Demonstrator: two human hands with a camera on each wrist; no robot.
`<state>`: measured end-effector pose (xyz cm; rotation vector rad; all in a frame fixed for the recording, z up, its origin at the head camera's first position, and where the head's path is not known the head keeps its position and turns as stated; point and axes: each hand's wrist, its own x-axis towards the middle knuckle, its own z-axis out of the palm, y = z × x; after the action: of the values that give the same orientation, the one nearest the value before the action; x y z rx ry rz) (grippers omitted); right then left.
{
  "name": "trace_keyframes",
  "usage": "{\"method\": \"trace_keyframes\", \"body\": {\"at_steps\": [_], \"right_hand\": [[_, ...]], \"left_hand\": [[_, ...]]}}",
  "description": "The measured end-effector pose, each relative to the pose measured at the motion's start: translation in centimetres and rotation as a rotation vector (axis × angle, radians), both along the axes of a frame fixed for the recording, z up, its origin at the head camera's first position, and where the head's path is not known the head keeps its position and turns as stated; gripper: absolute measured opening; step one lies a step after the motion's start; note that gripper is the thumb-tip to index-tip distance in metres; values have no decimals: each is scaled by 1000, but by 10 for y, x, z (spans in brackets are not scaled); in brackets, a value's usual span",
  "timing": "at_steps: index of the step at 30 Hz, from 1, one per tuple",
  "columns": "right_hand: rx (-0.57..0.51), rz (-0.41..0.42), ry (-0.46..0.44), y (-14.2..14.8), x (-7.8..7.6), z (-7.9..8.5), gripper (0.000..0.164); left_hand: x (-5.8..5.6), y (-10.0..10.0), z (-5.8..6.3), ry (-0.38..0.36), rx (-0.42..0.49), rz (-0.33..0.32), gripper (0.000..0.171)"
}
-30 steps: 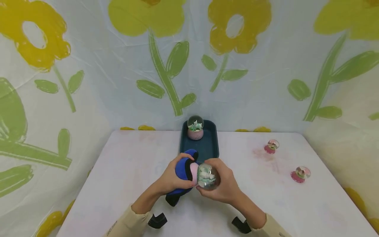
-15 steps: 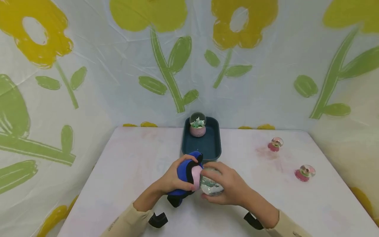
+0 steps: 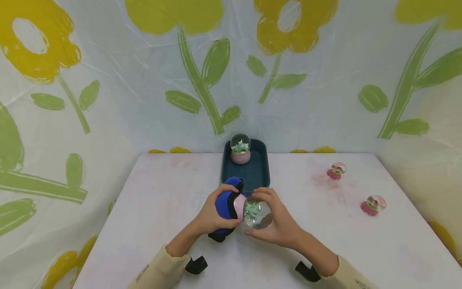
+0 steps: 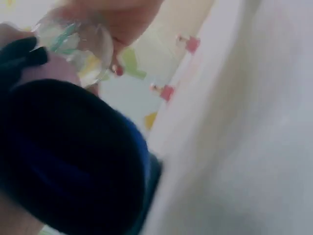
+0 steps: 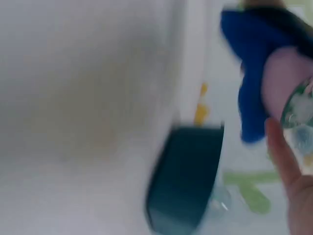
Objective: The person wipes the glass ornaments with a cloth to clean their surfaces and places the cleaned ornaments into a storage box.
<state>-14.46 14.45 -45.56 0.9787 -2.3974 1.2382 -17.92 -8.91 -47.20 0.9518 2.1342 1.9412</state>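
Lying sideways between both hands is a snow globe (image 3: 257,213) with a pink base (image 3: 239,206) and a greenish-white scene inside. My left hand (image 3: 210,213) grips a blue cloth piece with black trim (image 3: 223,204), which is wrapped about the base; the base's far end is hidden in it. Fingers and thumb of my right hand (image 3: 283,224) hold the clear ball from the right side. In the left wrist view, the cloth's dark, wide end (image 4: 78,152) fills the lower left. The right wrist view shows a right finger (image 5: 281,152) along the ball near the pink base.
Behind the hands, a dark teal tray (image 3: 260,170) bears another pink-based snow globe (image 3: 240,149) standing upright. Two small pink-based glass ornaments (image 3: 336,171) are at the table's right. A flowered sheet (image 3: 144,100) hangs behind the table. Black bands (image 3: 196,265) show at the wrists.
My right fingers shifted over the ball and back to its side, and the scene inside now faces differently. My left hand keeps its grip on the cloth. The head view shifted slightly.
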Motion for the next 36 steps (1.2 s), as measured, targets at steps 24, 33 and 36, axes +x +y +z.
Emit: {"method": "trace_keyframes", "body": {"at_steps": [24,33,36], "right_hand": [[-382,-54,-753,-5,-15,11,61],[142,-21,273,-4,-7,14,79],[295,51,587,2,-13,21,76]], "left_hand": [[-4,2,0,279,-168,83,80],[-3,2,-3,-79,124,-54,79],[-4,3,-1,-271,223,-166,77]]}}
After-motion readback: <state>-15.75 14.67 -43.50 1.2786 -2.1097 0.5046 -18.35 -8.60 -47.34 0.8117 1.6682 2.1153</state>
